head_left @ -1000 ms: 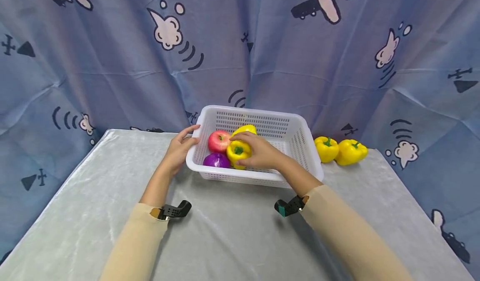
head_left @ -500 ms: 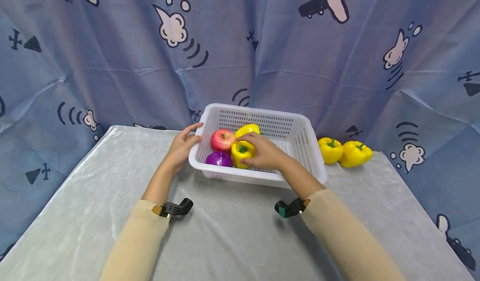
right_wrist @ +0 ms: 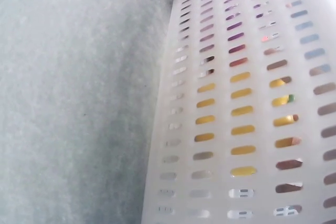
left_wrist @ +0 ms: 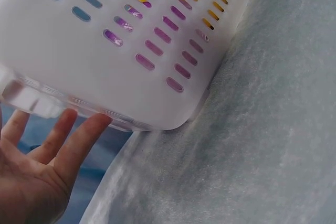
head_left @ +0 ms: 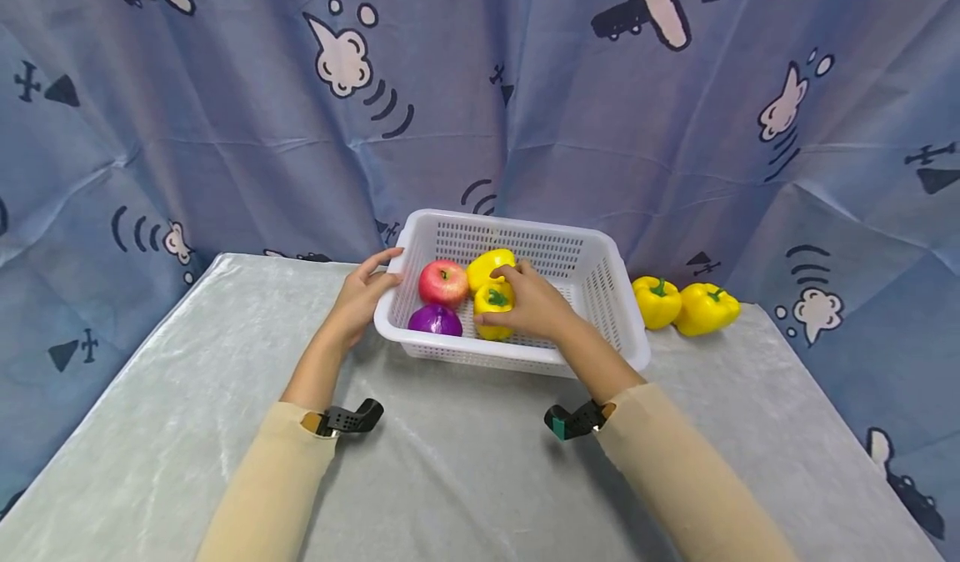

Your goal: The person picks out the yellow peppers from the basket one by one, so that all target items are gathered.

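Your right grip [head_left: 531, 302] reaches down into the white basket [head_left: 465, 350] and pinches a yellow pepper [head_left: 495, 331]. The pepper sits between your thumb and fingertips, to the left of your palm: your thumb lies across its near side, your fingers arch over its far side, and the green stem faces up between them. You have it close to the basket's near wall; whether its base touches the basket floor, you cannot tell from here.

Your left grip [head_left: 356, 302] is at the basket's left end, its fingers extended and their tips touching the rim, well apart from the pepper.

Just behind the held pepper is another yellow piece [head_left: 490, 267], with your right fingers near it. To the left of these lie a red apple [head_left: 442, 283] and, nearer to you, a purple round piece [head_left: 436, 320].

Outside, on the cloth-covered desk [head_left: 450, 462], two more yellow peppers rest side by side to the right of the basket, one [head_left: 656, 303] closer to it than the other [head_left: 707, 309].
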A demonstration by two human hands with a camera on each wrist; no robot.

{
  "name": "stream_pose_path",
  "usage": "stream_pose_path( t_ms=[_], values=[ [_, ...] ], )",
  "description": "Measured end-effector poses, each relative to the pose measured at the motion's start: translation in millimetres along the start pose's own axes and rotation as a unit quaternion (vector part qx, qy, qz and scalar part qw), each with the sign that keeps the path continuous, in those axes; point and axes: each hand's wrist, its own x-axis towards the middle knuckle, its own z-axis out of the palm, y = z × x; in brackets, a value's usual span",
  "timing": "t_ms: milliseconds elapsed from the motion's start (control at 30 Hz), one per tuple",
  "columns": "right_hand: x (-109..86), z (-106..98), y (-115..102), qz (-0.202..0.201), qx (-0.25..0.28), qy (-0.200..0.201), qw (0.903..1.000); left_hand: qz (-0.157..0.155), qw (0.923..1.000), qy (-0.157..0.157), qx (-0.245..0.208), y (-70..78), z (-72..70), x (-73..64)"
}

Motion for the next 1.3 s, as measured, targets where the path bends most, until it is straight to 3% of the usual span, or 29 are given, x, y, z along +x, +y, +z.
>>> stream_pose_path(
  t_ms=[233, 367, 767, 1300],
  values=[
    [-2.3, 0.5, 2.6, -0.07, 0.049, -0.021, 0.9961, 0.002, 1.0, -0.004, -0.002, -2.2, -1.1, 0.5],
    [-2.2, 0.2, 4.1, -0.087, 0.056, -0.021, 0.9944, 0.003, 1.0, -0.004, -0.002, -1.8, -1.5, 1.1],
    [-0.5, -4.3, 7.7, -0.009, 0.064, 0.006, 0.9979, 0.005, 1.0, -0.003, -0.003, 1.1, -0.9, 2.3],
    [-4.4, -8.3, 6.2, 0.007, 0.079, 0.036, 0.9962, 0.009, 0.9999, -0.006, -0.003, -0.4, -0.1, 0.9]
  ],
)
